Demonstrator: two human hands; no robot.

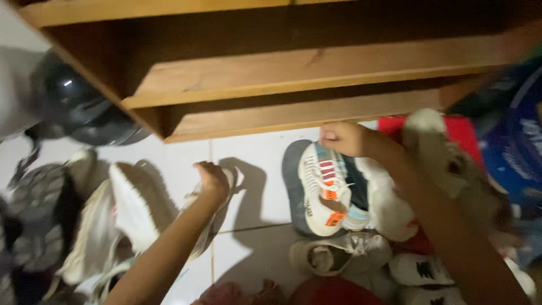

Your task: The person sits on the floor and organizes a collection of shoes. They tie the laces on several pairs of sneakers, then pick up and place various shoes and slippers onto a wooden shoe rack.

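Low in the head view, a pale soft fabric shoe (212,214) is gripped by the left hand (212,182), fingers clamped on its edge. A white knit sneaker with orange tags (324,195), judged light and flexible on the tiled floor (254,164), is pinched at its collar by the right hand (341,139).

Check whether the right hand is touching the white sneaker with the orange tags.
Touching. The head view shows the right hand closed on the top edge of the white sneaker with orange tags, fingers curled over its rim, with no gap visible between them.
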